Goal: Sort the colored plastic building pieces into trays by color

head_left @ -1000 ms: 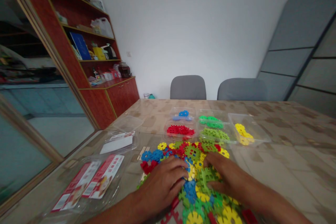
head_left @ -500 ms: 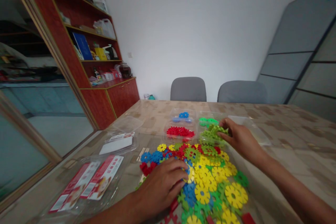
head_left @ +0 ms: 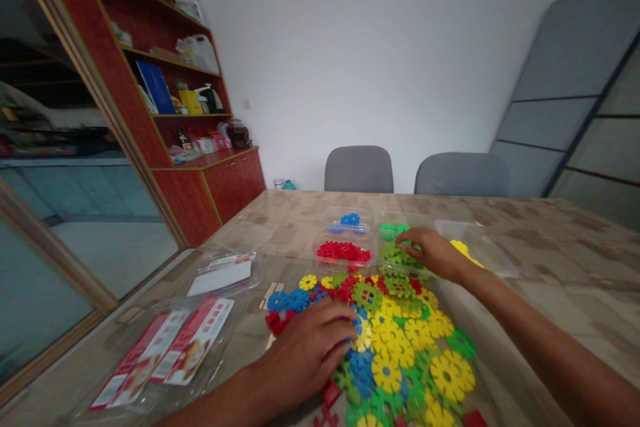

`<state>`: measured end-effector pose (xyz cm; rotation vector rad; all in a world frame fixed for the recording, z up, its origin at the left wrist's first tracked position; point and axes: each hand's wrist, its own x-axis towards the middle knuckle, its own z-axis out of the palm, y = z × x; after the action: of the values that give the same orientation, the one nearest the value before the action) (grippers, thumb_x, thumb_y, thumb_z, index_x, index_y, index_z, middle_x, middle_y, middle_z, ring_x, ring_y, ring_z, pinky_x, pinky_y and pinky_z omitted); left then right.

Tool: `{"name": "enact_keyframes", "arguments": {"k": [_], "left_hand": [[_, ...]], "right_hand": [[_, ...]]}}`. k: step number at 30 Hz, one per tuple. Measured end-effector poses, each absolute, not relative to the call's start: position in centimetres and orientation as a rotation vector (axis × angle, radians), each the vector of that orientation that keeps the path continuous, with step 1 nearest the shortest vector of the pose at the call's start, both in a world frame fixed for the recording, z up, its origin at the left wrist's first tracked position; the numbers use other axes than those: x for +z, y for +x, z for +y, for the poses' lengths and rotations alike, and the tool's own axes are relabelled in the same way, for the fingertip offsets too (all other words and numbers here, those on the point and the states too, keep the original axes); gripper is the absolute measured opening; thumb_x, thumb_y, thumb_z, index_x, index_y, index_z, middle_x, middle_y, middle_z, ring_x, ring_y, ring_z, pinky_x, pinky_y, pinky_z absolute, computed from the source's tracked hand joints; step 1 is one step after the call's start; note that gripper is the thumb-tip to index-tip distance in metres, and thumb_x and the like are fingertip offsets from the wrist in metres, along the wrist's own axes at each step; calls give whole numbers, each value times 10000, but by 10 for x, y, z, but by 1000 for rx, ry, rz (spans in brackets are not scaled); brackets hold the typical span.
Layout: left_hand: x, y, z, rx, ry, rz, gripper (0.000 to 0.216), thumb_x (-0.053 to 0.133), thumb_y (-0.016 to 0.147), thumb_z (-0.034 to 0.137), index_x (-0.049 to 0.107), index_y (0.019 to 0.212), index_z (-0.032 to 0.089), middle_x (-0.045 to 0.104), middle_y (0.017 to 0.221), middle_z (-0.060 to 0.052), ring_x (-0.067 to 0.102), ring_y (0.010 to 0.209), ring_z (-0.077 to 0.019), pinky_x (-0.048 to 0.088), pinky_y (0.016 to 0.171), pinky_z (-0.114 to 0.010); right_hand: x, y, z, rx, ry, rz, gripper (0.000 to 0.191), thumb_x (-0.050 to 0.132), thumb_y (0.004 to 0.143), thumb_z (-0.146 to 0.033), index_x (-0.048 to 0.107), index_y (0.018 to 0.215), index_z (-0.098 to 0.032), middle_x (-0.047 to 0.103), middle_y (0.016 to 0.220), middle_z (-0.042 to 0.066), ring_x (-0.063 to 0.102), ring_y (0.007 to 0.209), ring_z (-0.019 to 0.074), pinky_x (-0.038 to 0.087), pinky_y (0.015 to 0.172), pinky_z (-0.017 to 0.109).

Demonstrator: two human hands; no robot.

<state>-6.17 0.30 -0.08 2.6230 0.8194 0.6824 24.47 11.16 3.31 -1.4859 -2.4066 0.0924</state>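
Note:
A heap of flat plastic building pieces (head_left: pixel 400 340) in yellow, green, blue and red lies on the table in front of me. My left hand (head_left: pixel 310 353) rests on the heap's left edge, fingers curled over a few pieces. My right hand (head_left: pixel 433 252) reaches forward over the clear tub of light green pieces (head_left: pixel 395 257), fingers bent down into it; what it holds is hidden. Beside that tub stand clear tubs of red pieces (head_left: pixel 344 251), blue pieces (head_left: pixel 349 219), bright green pieces (head_left: pixel 391 229) and yellow pieces (head_left: pixel 463 248).
Clear packets with red and white printed cards (head_left: pixel 165 343) and a clear lid with a white card (head_left: pixel 223 273) lie at the left on the patterned table (head_left: pixel 560 260). Two grey chairs (head_left: pixel 359 168) stand at the far edge. A wooden shelf cabinet (head_left: pixel 170 107) is at the left.
My right hand left the heap, carried light green pieces to the green tub and has lowered onto it. The yellow tub has come back into sight. My left hand stayed put.

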Motion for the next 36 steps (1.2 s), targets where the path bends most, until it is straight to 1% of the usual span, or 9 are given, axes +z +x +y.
{"name": "enact_keyframes", "arguments": {"k": [4,9,14,16,20,27,30,34,36], "left_hand": [[-1,-62,2,665,2620,817,191,524,942,93,645,1047,196,650,1212,-58,601,1100,-206,475,947,-337],[-3,-64,5,682,2635,812,179,523,948,106,639,1049,197,646,1216,-55,599,1098,-205,473,941,-336],[-5,-64,5,699,2636,811,168,533,941,105,638,1034,198,652,1202,-57,602,1092,-205,468,950,-338],[-4,-64,5,688,2637,817,174,529,940,103,641,1034,198,655,1202,-57,606,1090,-204,469,950,-335],[-4,-63,4,653,2640,822,198,516,940,105,648,1049,205,656,1211,-57,606,1102,-205,466,963,-336],[-5,-63,4,639,2629,820,214,525,929,89,650,1053,211,655,1216,-56,603,1106,-203,461,967,-328],[-5,-64,4,636,2638,825,207,529,933,95,648,1055,213,654,1216,-49,602,1107,-202,462,967,-329],[-5,-66,5,664,2659,819,183,520,951,111,642,1046,207,653,1213,-48,606,1097,-197,469,959,-327],[-6,-66,6,679,2669,817,171,518,955,118,641,1039,202,655,1212,-54,609,1096,-202,474,957,-334]], "right_hand": [[29,240,116,131,-1438,-2429,276,471,915,-191,738,842,-189,752,879,80,679,878,223,482,811,296],[27,246,113,86,-1505,-2356,326,411,929,-191,733,984,-185,760,989,97,681,910,234,473,802,309],[26,251,105,58,-1569,-2410,305,442,903,-179,726,794,-196,740,751,62,673,700,211,434,631,268],[28,251,103,28,-1568,-2412,307,441,893,-139,732,807,-184,745,788,81,678,745,221,439,663,273],[31,247,103,4,-1501,-2442,335,462,858,-52,757,941,-188,760,965,93,672,945,233,453,832,284],[36,223,106,-58,-1452,-2499,477,437,812,42,735,1108,-183,723,1068,113,617,1071,236,437,929,305],[37,215,108,-92,-1470,-2538,489,456,781,71,745,1075,-191,723,1009,103,623,1027,224,436,912,296],[36,221,108,-154,-1604,-2513,409,472,768,73,773,931,-151,719,968,154,633,988,271,453,848,328],[34,228,106,-175,-1667,-2491,396,471,769,70,772,925,-135,720,975,171,637,987,282,457,835,335]]}}
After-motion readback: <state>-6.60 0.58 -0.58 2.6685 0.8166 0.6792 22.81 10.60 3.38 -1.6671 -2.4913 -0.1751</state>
